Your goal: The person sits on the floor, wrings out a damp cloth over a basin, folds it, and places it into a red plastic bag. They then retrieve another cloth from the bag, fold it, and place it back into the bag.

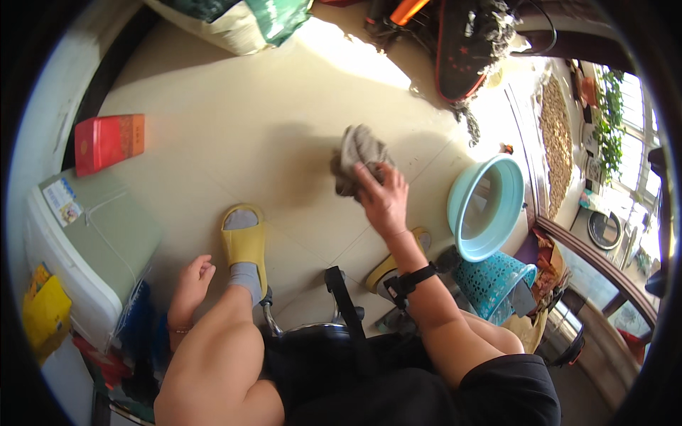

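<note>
A crumpled grey-brown cloth (361, 152) is gripped in my right hand (384, 199), in front of me over the pale tiled floor (186, 128). My left hand (196, 279) hangs beside my left leg, fingers a little bent and apart, with nothing in it. Between the two hands is my left foot in a yellow slipper (246, 242); the other yellow slipper (391, 266) is partly hidden behind my right forearm. To the right of the cloth, a light blue plastic basin (458, 205) holds cloudy water.
A turquoise perforated basket (482, 282) stands below the basin. At left are a lidded plastic storage box (114, 229) and a red box (109, 142). A wheeled chair base (314, 326) is under me. Sacks (245, 26) and a black-and-red item (462, 58) lie at the far side.
</note>
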Tool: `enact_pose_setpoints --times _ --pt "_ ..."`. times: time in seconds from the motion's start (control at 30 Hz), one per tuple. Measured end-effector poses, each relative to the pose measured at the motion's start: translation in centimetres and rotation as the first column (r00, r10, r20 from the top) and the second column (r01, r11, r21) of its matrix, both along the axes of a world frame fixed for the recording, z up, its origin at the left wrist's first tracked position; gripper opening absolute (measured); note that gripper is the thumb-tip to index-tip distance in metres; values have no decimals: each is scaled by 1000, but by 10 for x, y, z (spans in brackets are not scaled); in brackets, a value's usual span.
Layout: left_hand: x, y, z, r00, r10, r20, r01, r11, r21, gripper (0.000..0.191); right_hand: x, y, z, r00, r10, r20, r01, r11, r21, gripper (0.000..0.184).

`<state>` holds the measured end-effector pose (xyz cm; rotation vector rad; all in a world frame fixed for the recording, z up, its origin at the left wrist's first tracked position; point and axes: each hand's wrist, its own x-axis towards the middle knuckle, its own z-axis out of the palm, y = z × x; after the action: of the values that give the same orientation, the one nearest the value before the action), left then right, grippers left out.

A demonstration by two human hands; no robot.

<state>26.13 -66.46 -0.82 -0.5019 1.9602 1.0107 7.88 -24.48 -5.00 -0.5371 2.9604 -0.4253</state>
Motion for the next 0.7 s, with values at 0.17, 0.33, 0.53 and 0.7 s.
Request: enact_pose_setpoints --times 0.17,0.33,0.53,0.7 --pt "-8 -8 -3 992 -128 10 128 991 -45 42 99 17 7 882 349 318 -401 909 116 65" --pt "-16 -8 -6 989 -145 33 147 986 -72 43 120 50 -15 865 234 443 -345 920 188 64" --pt "-45 13 39 980 -70 185 88 992 -93 41 -16 88 -63 921 -379 93 356 913 199 54" --pt "-63 17 37 990 -118 75 124 989 -81 40 -152 121 -41 737 -634 234 538 760 365 60"
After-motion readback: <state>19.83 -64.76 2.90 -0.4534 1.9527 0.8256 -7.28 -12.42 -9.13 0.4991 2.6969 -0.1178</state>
